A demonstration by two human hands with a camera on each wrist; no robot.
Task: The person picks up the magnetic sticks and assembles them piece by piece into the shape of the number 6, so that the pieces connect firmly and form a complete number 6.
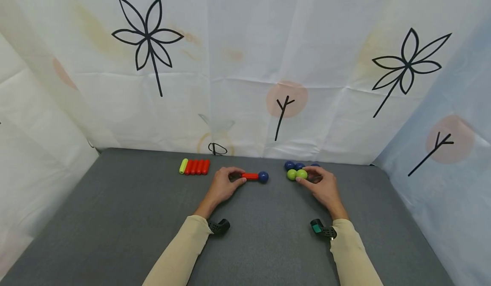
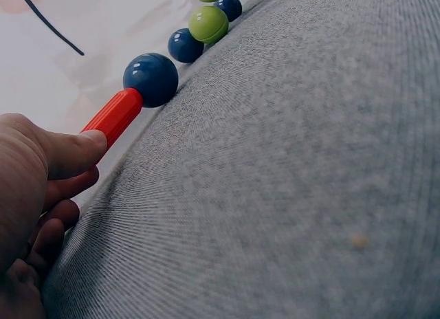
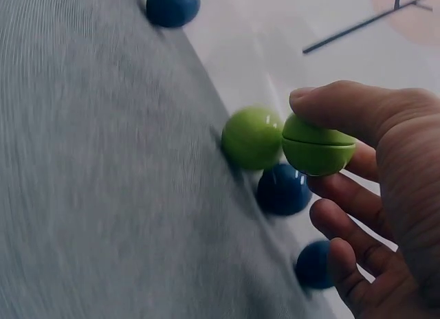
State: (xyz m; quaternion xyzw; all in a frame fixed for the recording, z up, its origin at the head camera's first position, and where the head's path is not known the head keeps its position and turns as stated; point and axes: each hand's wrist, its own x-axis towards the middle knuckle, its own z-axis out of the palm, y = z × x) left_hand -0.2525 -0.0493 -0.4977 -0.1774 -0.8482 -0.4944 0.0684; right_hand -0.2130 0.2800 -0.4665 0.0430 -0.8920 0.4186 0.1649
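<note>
My left hand [image 1: 223, 184] pinches a red ribbed handle [image 2: 115, 117] between thumb and fingers. At the handle's far end sits a dark blue ball [image 2: 151, 80], the two together looking like a maraca. My right hand [image 1: 324, 188] grips a yellow-green ball [image 3: 318, 152] with a seam round its middle, thumb on one side and fingers on the other. Beside that ball, close against it, is a second green ball [image 3: 251, 139]. Several dark blue balls [image 1: 289, 165] lie just behind the green ones, partly covered by the right hand in the head view.
To the left of my left hand lies a row of several red handles [image 1: 197, 167] with one yellow-green handle [image 1: 183, 166] at its left end. A white patterned cloth [image 1: 238, 119] rises along the back edge of the grey table [image 1: 268, 243].
</note>
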